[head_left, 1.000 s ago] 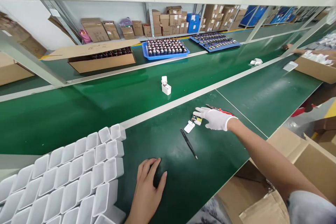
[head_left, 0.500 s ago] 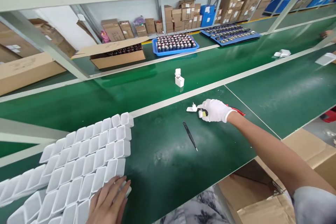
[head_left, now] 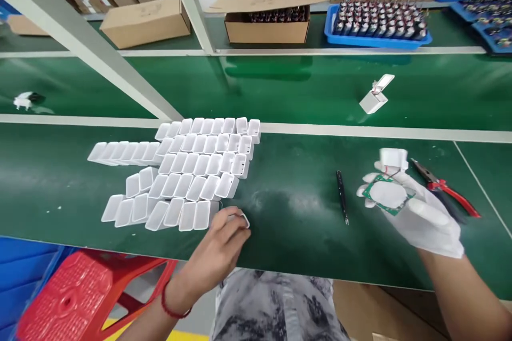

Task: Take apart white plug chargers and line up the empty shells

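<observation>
My bare left hand (head_left: 227, 240) is closed around a white plastic box (head_left: 246, 220), most of it hidden under the fingers. Beside it, rows of open white plastic boxes (head_left: 196, 188) cover the left part of the bench. My gloved right hand (head_left: 420, 218) holds a green circuit board (head_left: 386, 194) with a pale block on its face. Thin wires join the board to a white plastic cover (head_left: 393, 159) at the fingertips. Black tweezers (head_left: 342, 197) lie left of that hand. Red-handled pliers (head_left: 444, 186) lie just to its right, partly behind the glove.
A white box with a raised lid (head_left: 374, 100) stands on the green belt behind the bench. Farther back are an open carton (head_left: 267, 31) and a blue tray (head_left: 378, 41) of dark wired parts. A slanted post (head_left: 100, 53) rises at left; a red stool (head_left: 68, 293) stands below.
The view has swung left and down. My right hand has lifted the circuit board with its cover off the bench and turned palm up. My left hand has closed on a box at the row's end.
</observation>
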Tool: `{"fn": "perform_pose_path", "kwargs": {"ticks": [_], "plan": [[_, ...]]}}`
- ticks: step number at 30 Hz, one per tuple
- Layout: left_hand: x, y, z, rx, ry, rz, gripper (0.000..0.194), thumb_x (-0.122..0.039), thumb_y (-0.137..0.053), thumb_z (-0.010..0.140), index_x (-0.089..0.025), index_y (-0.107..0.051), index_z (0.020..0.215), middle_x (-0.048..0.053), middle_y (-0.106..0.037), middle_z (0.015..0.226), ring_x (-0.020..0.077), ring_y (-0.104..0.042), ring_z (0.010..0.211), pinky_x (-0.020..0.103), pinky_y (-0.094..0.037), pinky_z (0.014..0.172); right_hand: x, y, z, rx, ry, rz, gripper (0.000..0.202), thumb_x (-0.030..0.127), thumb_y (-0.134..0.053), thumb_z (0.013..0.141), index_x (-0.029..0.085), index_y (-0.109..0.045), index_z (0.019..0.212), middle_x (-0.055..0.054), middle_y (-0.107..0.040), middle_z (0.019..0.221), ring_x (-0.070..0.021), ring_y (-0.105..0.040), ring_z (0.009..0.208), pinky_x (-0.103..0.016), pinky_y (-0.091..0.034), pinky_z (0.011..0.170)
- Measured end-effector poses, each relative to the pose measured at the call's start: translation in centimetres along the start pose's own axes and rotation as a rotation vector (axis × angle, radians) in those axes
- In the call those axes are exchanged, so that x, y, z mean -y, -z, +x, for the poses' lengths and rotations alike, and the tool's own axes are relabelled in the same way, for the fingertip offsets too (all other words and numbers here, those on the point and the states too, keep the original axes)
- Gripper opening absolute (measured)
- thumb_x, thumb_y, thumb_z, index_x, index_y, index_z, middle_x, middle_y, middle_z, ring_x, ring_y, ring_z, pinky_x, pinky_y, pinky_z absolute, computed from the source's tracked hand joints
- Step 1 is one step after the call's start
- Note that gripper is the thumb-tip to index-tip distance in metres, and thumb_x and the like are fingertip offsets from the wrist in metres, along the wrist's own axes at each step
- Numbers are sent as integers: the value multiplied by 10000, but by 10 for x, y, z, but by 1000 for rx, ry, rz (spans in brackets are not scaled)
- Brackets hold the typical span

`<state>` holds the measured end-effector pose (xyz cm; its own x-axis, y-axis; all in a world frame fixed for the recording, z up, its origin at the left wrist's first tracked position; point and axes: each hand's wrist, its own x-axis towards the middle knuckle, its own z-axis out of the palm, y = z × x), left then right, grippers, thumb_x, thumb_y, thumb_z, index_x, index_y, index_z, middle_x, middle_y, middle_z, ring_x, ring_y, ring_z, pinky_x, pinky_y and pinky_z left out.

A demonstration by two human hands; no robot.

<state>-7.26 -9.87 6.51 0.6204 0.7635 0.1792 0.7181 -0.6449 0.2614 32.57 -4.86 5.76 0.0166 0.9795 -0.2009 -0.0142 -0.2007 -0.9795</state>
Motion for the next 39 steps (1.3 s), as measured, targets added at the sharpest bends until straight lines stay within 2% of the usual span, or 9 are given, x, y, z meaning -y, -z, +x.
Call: {"fn": "perform_pose_path", "kwargs": {"ticks": [3, 6, 10, 13, 19, 25, 30, 35, 39], "plan": [[-9, -14, 26, -25, -157, -109, 267, 54, -440, 857, -115, -628, 943, 104, -591, 907, 256, -525, 1085, 396, -523, 946, 11, -27, -2, 103, 52, 154, 573, 530, -690, 718, 294, -559, 1223, -151, -626, 1137, -350, -669, 979, -495, -545, 763], [-7, -23, 43, -6, -217, -105, 280, 3, -462, 881, -91, -606, 1101, 122, -576, 966, 273, -539, 1081, 417, -537, 936, 14, -45, -6, 177, 83, 254, 538, 409, -740, 702, 289, -561, 1196, -89, -623, 1124, -331, -657, 993, -499, -545, 849], [8, -24, 46, 95, -47, -12, 498, -227, -605, 894, -126, -458, 1359, 216, -468, 1334, 406, -417, 1301, 595, -467, 1018, 8, -52, -10, 197, 74, 232, 577, 386, -771, 709, 295, -524, 1222, -78, -621, 1138, -324, -657, 1007, -500, -545, 859], [18, -26, 47, 140, 4, 37, 531, -121, -554, 889, -144, -418, 1402, 233, -340, 1489, 424, -327, 1393, 594, -461, 1030, 1, -54, -9, 167, 59, 222, 578, 393, -780, 706, 289, -531, 1218, -78, -631, 1128, -308, -658, 995, -508, -538, 886], [15, -28, 80, 160, 64, -157, 358, -113, -462, 898, -116, -584, 1234, 182, -580, 1252, 309, -588, 1131, 486, -532, 959, -3, -66, -5, 130, 16, 251, 692, 338, -795, 699, 315, -492, 1321, -80, -629, 1162, -300, -619, 1081, -516, -527, 929], [14, -29, 110, 238, 114, -486, 413, -241, -353, 992, -161, -487, 1374, 105, -626, 1289, 251, -546, 1239, 452, -494, 1033, -5, -72, -4, 90, 34, 244, 858, 365, -815, 682, 326, -390, 1426, -90, -591, 1194, -329, -559, 1184, -565, -521, 939], [14, -36, 94, 168, 287, -619, 885, -524, -681, 815, -228, -218, 1508, 117, -393, 1517, 292, -411, 1376, 469, -426, 1114, -4, -76, -4, 54, 122, 197, 819, 375, -841, 666, 323, -441, 1379, -73, -610, 1130, -295, -609, 1097, -536, -531, 948], [11, -43, 92, 232, 196, -645, 631, -271, -604, 882, -240, -317, 1443, 87, -485, 1428, 252, -416, 1349, 456, -401, 1129, 4, -95, -4, 104, 167, 120, 838, 362, -841, 692, 340, -378, 1390, -73, -636, 1139, -275, -649, 1063, -480, -562, 906], [17, -42, 105, 333, 121, -688, 788, -212, -676, 805, -220, -263, 1476, 100, -452, 1459, 280, -401, 1340, 468, -428, 1096, 8, -112, -2, 136, 197, 102, 853, 294, -819, 727, 354, -317, 1415, -66, -645, 1162, -255, -659, 1057, -461, -555, 909]]}}
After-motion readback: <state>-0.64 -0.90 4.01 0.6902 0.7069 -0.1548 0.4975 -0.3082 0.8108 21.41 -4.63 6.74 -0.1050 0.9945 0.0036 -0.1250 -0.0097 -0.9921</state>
